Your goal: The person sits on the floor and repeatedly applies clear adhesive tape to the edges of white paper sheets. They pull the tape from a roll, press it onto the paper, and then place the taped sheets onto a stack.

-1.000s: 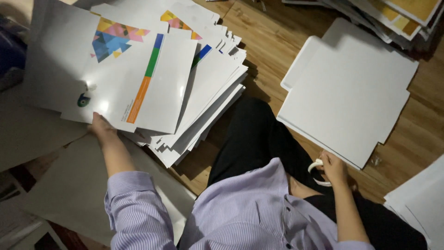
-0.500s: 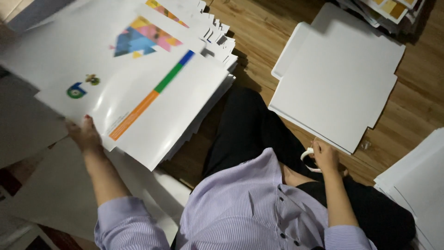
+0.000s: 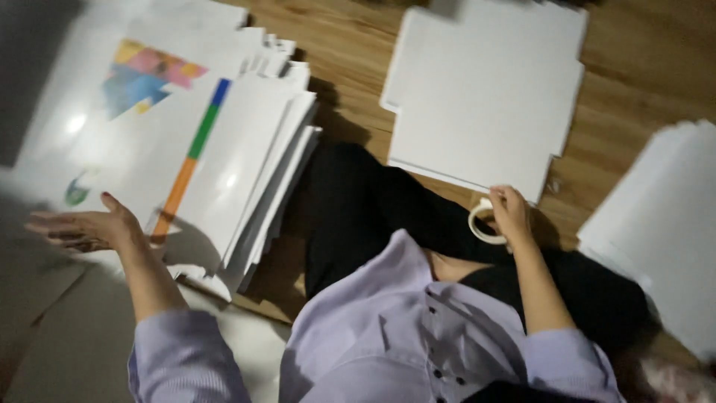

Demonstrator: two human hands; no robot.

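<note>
My left hand (image 3: 86, 227) is spread open at the near left edge of a thick pile of white glossy sheets (image 3: 246, 172). Its thumb touches the top sheet (image 3: 142, 142), which carries a coloured triangle pattern and a blue, green and orange stripe. My right hand (image 3: 512, 213) rests on my black trouser leg and is closed on a white roll of tape (image 3: 479, 226). It sits just in front of a stack of plain white die-cut boards (image 3: 485, 89) lying on the wooden floor.
A second heap of white boards (image 3: 664, 216) lies at the right. Flat grey-white card (image 3: 67, 336) covers the floor at the lower left. My legs (image 3: 373, 209) stretch between the two piles, with bare wooden floor (image 3: 350, 45) beyond them.
The top printed sheet, held up by my left hand a moment ago, now lies on the pile and that hand has opened. My right hand has stayed on the tape roll.
</note>
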